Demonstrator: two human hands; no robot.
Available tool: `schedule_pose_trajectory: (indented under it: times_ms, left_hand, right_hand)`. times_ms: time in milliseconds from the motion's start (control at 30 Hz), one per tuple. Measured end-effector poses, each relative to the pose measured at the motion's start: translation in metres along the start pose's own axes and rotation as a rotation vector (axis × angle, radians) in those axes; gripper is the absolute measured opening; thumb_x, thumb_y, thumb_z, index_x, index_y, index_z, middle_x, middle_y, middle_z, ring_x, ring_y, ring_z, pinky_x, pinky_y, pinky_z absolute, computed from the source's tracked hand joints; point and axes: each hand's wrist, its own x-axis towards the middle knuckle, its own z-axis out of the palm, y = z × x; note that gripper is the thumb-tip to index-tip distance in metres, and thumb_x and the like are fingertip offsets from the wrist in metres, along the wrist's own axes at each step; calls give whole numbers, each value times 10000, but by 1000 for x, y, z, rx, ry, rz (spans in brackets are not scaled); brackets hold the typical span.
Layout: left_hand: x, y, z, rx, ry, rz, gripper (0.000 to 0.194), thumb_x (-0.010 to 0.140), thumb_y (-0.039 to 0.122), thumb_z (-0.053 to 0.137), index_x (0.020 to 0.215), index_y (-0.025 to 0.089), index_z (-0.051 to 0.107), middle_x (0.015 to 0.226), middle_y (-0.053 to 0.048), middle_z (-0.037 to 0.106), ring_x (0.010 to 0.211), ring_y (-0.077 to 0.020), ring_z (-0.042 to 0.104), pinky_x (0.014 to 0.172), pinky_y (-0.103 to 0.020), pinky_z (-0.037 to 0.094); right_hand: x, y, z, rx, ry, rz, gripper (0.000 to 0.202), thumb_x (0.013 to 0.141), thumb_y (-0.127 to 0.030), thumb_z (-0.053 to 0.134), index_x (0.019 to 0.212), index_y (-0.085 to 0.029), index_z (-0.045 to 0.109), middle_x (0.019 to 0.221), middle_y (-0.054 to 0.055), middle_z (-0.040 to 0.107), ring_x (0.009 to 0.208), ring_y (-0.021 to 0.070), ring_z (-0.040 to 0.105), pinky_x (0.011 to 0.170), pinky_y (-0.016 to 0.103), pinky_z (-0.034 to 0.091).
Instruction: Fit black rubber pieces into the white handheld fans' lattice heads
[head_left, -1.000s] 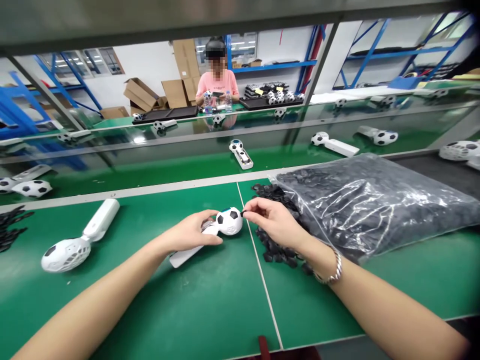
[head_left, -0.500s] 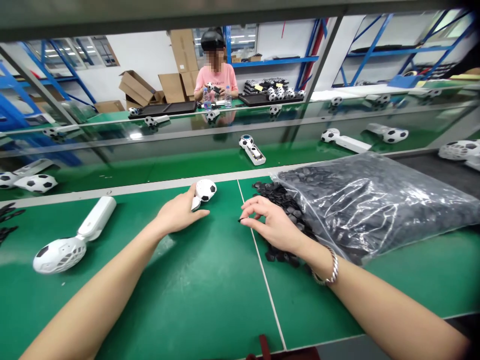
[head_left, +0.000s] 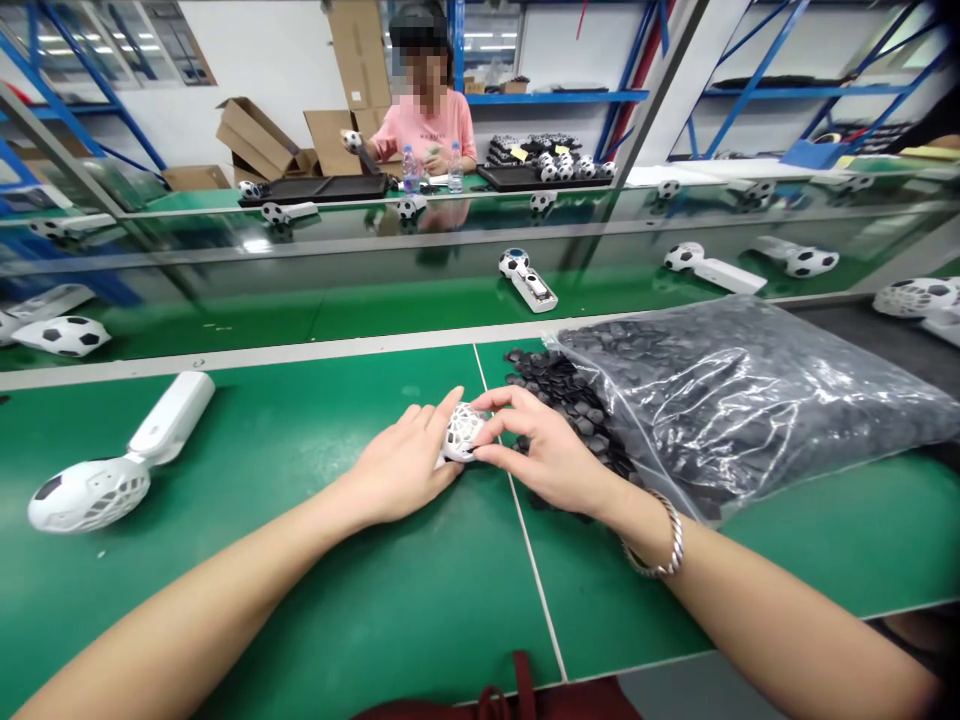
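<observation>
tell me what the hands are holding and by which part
Both hands hold one white fan: left hand and right hand grip its ball-shaped grille head between the fingers; its handle is hidden.

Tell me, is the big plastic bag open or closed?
Open. Black pieces spill from the plastic bag mouth onto the green table by the right hand.

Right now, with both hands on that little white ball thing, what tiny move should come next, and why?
Probably press one small black piece into the ball-shaped white head. Both the left hand and the right hand close around it, its open lattice side faces up, and the heap of black pieces spilling from the plastic bag lies just beside the right hand.
</observation>
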Motion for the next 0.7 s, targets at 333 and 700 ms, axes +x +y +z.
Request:
schedule_pose_trajectory:
  times_ms: [333,700]
  left_hand:
    - [-1,-3,-1,-236,97,28,634,766,404,543,1334,265,296,1170,-70,510,1031,-251,502,848,-369,429]
    - [3,-9,-1,-274,95,25,594,777,472,522,1307,262,358,1273,-41,490,1113,-249,479,918,-377,394]
  right_hand:
    - [1,4,9,17,-11,-3,77,732,-179,619,706,-183,547,1144,56,513,1085,192,477,950,393,358]
    - [-2,10,18,112,-7,141,373,736,-235,616,1054,-188,426,1061,66,546,955,172,535,793,318,456]
